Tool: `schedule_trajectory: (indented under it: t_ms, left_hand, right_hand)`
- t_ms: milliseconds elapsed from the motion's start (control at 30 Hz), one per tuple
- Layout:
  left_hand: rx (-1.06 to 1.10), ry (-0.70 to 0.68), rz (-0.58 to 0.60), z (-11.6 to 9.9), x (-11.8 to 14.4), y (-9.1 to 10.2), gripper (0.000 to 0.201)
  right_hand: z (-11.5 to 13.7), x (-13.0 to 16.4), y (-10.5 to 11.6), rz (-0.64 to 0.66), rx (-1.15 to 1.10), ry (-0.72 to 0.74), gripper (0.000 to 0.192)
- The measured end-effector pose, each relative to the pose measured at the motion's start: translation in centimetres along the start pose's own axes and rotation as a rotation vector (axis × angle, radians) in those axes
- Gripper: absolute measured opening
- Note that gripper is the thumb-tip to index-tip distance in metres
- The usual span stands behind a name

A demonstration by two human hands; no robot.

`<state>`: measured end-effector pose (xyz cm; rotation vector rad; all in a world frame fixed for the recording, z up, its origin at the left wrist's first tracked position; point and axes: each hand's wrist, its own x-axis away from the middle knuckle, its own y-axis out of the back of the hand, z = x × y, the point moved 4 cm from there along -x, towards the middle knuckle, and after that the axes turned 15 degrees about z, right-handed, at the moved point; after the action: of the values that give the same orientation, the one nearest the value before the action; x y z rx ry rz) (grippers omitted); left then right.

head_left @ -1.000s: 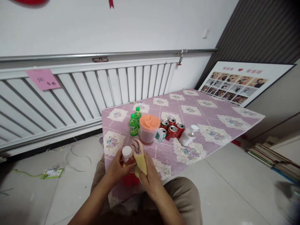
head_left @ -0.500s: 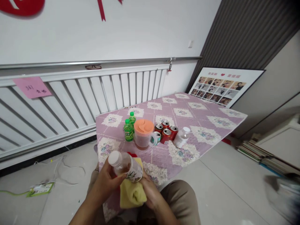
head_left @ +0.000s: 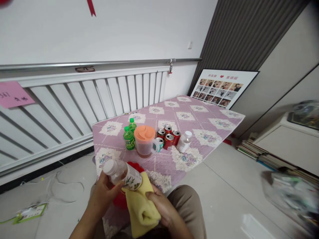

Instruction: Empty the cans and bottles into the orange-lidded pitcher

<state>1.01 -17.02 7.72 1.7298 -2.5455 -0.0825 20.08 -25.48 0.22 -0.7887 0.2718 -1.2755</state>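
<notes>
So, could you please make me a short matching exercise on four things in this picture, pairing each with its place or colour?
Things:
1. clear bottle
2. yellow cloth
3. jug lid
4. red cans

Places or colours:
A. orange
B. standing on the table, right of the jug
C. tilted in the left hand
D. bunched in the right hand

Pairs: 1-C, 2-D, 3-A, 4-B

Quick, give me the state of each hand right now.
Left hand: closed around the bottle, which lies tilted.
Right hand: closed on the yellow cloth, pressed against the bottle.
</notes>
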Motion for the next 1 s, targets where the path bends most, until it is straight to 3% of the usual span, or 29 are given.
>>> schedule_trajectory:
  t_ms: [100,233,400,500,600,700,800,900,1000]
  left_hand:
    - [0.021,-0.013,-0.037,-0.2,0.0,0.5,0.063]
    - [0.016,-0.006,-0.125,0.0,0.0,1.7,0.067]
    - [0.031,-0.005,-0.187,0.5,0.3,2.3,0.072]
    - [0.013,-0.017,-0.175,0.6,0.5,1.9,0.073]
    - [0.002,-0.018,-0.157,0.9,0.6,1.7,0.072]
    - [-0.002,0.004,-0.135,1.4,0.6,1.6,0.070]
    - [-0.005,0.037,-0.102,1.9,0.7,1.4,0.069]
    - [-0.003,0.047,-0.064,2.3,0.8,0.8,0.071]
    - [-0.029,0.013,-0.039,2.3,0.8,-0.2,0.072]
  right_hand:
    - [1.5,1.5,1.0,-0.027,0.054,-0.011,0.063]
    - [4.2,3.6,4.1,-0.241,0.300,0.024,0.066]
    - [7.2,3.0,8.0,-0.430,1.020,0.203,0.059]
    - [6.3,1.1,8.4,-0.505,1.367,0.288,0.064]
    - [3.5,-1.1,7.1,-0.481,1.589,0.078,0.067]
    - [1.0,-2.3,4.8,-0.386,1.660,-0.187,0.067]
    - [0.2,-2.5,3.3,-0.327,1.621,-0.290,0.073]
    - [0.7,-2.1,3.2,-0.293,1.496,-0.240,0.073]
    - [2.0,-1.2,3.1,-0.276,1.318,0.019,0.073]
